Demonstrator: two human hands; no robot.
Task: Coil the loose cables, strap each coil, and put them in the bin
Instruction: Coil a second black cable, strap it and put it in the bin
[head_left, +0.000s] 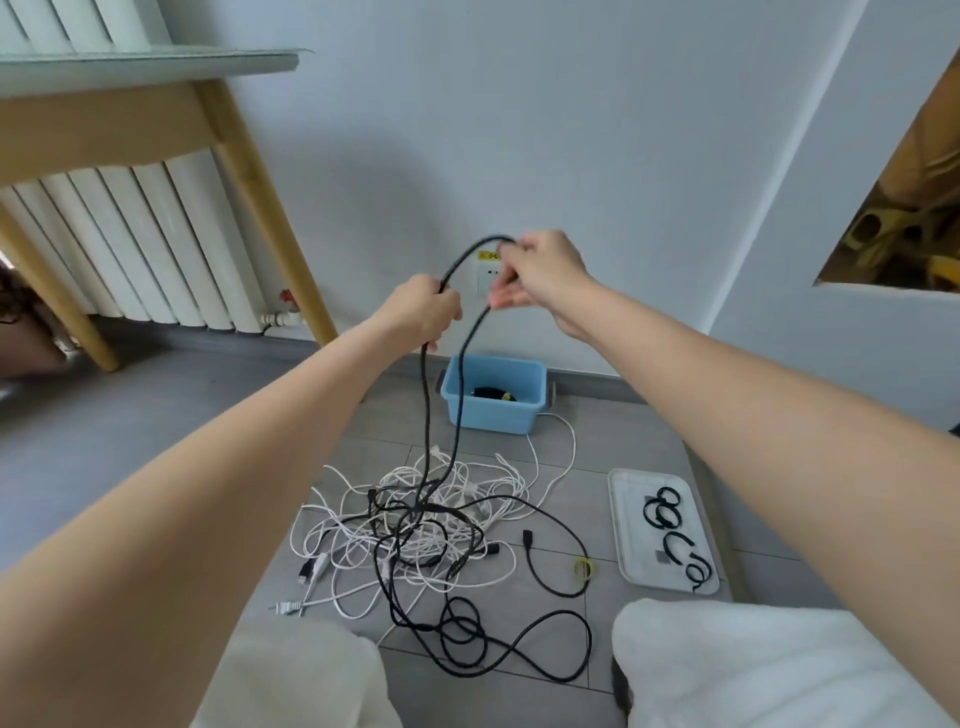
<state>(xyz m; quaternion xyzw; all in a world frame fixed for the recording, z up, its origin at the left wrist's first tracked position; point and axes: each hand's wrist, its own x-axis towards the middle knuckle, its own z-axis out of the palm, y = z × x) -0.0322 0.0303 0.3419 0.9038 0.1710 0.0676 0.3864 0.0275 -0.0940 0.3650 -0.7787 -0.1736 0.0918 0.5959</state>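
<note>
Both hands were raised above the floor, sharing one thick black rubber-sheathed cable (429, 395) lifted out of the heap, presumably so its slack could hang free of the tangle while a first loop was formed. The left hand (423, 312) had its fingers curled round the cable where one strand dropped away, acting as the anchor for the coil. The right hand (540, 275), a little higher and nearer the wall, pinched the cable at the fingertips, its lower fingers hanging looser, and an arch of cable ran between the two hands. From each hand a strand fell straight down into the knotted pile of thin white and black cables (431, 530) lying on the grey tiles just in front of the bin.

That bin, a pale blue rectangular plastic bin (493, 410), stood against the wall directly below the hands. Something dark with a spot of yellow already lay inside it, probably a finished coil, though too little showed to be sure. Left of the bin stood a pale wooden table leg (270, 208), with a white ribbed radiator (156, 239) behind it. Between the bin and the person, on the near right side of the pile, a small yellow ring (584, 569) lay beside a looping black cable. Right of the bin and nearer the person, a clear shallow plastic tray (626, 525) held several black straps (675, 540), seemingly kept within easy reach for tying each coil. Most cables remained loose, so the work looked early.
</note>
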